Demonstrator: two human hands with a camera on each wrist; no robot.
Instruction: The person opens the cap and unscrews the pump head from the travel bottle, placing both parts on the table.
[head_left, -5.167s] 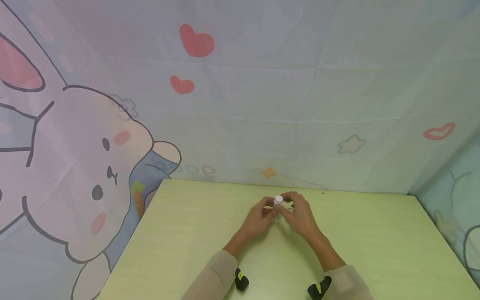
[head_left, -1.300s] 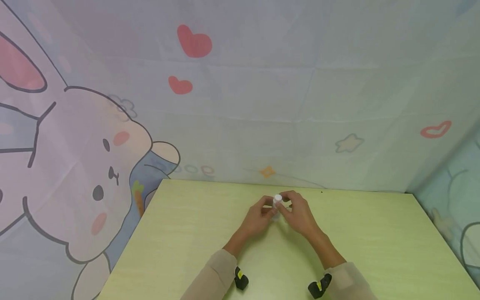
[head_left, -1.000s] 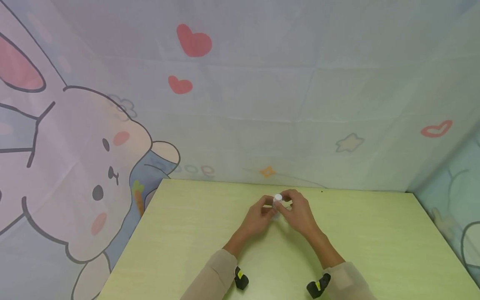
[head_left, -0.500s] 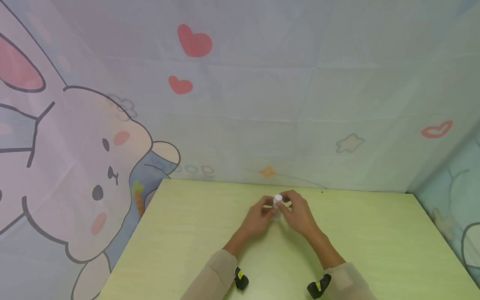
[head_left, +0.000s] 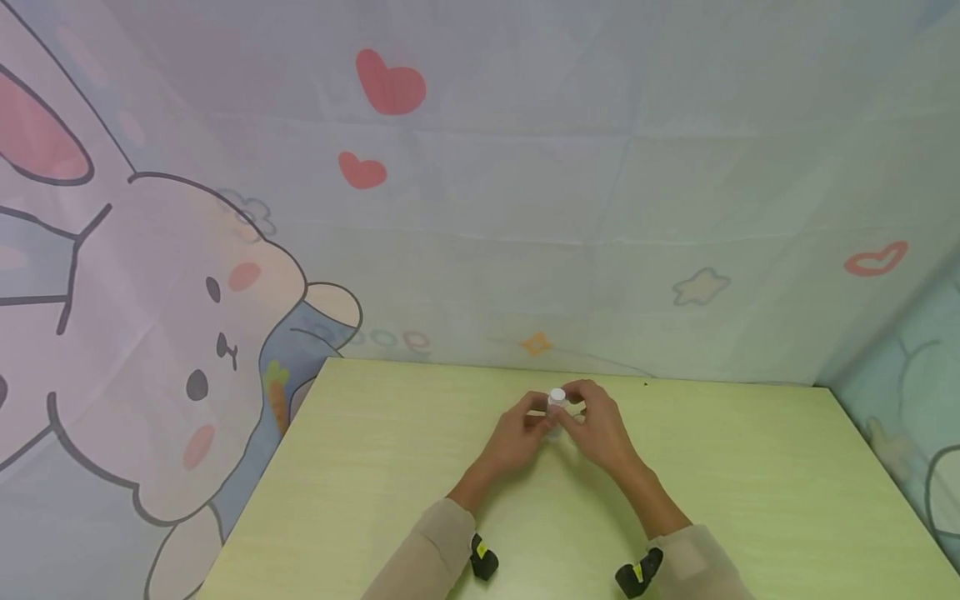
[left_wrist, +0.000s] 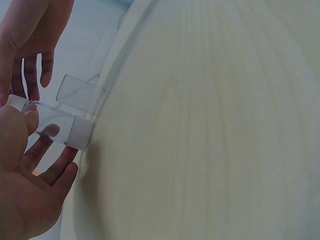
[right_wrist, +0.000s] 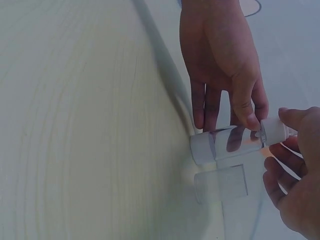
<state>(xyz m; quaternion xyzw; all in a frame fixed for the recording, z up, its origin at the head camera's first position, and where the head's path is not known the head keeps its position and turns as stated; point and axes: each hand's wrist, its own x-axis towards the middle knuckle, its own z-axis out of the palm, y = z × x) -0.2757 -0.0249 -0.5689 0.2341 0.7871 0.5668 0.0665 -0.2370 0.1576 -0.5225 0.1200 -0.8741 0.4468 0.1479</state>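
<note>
A small clear bottle point(right_wrist: 237, 142) with a white base stands upright between both hands near the back of the table. My left hand point(head_left: 517, 435) curls its thumb and fingers round the clear body, as the left wrist view shows. Higher up, my right hand point(head_left: 600, 429) pinches the white top point(head_left: 557, 395), its thumb and fingertips on either side. Beside the bottle stands a short clear cylinder, like an overcap point(left_wrist: 80, 94), touched by neither hand. The right wrist view also shows the white base point(right_wrist: 202, 148). In the head view the fingers hide much of the body.
The pale yellow-green table point(head_left: 375, 467) ends at a cloth backdrop point(head_left: 480, 208) printed with a rabbit, hearts and a star. Black wrist cameras point(head_left: 483, 558) are strapped at both cuffs. A tiny dark speck point(head_left: 646, 384) lies by the back edge.
</note>
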